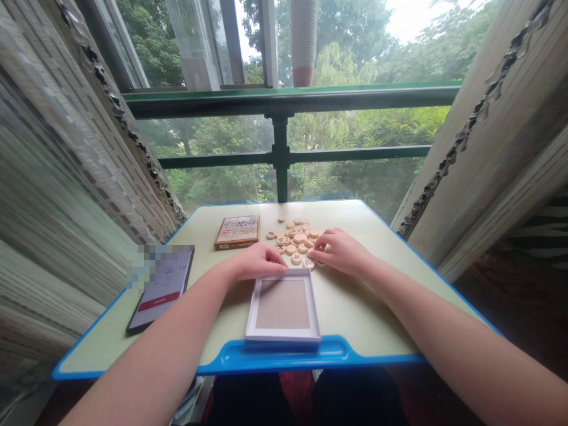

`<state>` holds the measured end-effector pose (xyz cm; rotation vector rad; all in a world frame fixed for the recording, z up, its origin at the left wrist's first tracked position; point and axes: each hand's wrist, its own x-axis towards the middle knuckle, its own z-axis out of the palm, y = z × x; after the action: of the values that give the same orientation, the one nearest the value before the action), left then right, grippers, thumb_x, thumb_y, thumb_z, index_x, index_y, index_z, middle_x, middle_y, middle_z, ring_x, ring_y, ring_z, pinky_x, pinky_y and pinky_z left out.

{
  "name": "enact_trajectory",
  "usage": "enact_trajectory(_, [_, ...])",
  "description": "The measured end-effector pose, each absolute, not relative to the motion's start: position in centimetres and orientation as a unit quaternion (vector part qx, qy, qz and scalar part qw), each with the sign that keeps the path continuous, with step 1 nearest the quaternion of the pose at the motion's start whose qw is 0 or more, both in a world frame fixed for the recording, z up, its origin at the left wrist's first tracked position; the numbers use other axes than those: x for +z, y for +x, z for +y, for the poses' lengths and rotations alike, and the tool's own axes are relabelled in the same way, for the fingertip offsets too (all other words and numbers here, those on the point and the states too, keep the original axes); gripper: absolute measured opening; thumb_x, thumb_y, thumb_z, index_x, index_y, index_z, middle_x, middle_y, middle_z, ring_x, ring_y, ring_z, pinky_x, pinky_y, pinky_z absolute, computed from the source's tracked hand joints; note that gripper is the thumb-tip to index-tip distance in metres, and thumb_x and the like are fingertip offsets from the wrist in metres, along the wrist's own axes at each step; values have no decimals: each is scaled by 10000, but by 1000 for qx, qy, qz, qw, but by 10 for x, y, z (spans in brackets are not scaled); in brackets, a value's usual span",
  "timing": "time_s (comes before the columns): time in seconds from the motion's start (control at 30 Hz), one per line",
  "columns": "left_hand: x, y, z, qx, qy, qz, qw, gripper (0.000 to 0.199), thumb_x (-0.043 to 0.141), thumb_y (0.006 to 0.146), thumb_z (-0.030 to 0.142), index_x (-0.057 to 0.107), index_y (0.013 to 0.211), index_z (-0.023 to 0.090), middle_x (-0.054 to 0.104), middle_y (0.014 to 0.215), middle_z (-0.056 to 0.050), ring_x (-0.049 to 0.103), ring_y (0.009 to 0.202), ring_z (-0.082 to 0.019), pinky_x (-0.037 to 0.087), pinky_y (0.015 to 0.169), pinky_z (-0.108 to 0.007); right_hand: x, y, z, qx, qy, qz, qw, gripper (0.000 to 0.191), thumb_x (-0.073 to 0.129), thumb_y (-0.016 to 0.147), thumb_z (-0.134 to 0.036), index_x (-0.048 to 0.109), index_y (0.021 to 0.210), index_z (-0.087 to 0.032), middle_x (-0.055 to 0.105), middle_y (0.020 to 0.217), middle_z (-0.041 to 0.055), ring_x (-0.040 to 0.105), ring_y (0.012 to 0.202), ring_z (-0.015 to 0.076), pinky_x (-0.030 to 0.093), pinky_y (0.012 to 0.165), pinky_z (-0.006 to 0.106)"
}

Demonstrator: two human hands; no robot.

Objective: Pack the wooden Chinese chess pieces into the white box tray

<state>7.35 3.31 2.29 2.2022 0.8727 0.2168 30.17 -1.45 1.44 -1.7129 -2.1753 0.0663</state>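
Round wooden pieces (300, 238), several with dark characters, lie in a loose pile at the middle of the table. My left hand (260, 260) rests at the far left corner of an open white box tray (284, 305), its fingers bent together; whatever they may hold is too small to tell. On the pile's right side, my right hand (339, 251) has its fingers curled down over the pieces, with thumb and fingertips at a piece near the edge. The box tray has a brown inner bottom and no pieces in it.
A printed box lid (238, 231) lies left of the pile. A phone (162, 290) showing a timer lies at the table's left edge. The light table (368, 331) has a blue rim with a molded trough (284, 353) in front. Curtains and a green railing (284, 103) stand around it.
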Motion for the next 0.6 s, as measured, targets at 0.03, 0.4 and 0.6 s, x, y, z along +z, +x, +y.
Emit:
enact_trajectory(0.03, [23, 73, 33, 84, 859, 339, 373, 274, 598, 670, 326, 733, 803, 128, 664, 795, -44, 579, 742, -166, 431, 642, -227, 14, 302, -15, 23, -607, -772, 185, 276, 560, 775, -449, 670, 736, -199, 627, 838, 71, 553, 840, 198, 424, 735, 293])
enact_trajectory(0.4, [22, 73, 34, 85, 861, 338, 371, 256, 591, 680, 311, 730, 802, 133, 680, 802, -41, 588, 755, -163, 434, 660, -215, 16, 300, -14, 33, -573, -801, 168, 375, 413, 877, -385, 675, 694, -189, 637, 725, 60, 558, 765, 176, 394, 747, 292])
enact_trajectory(0.6, [23, 72, 37, 73, 852, 345, 386, 273, 610, 659, 315, 731, 831, 140, 690, 775, -27, 598, 748, -164, 431, 651, -216, 16, 299, -14, 52, -589, -782, 197, 280, 527, 793, -440, 687, 770, -212, 638, 821, 57, 563, 795, 195, 415, 719, 303])
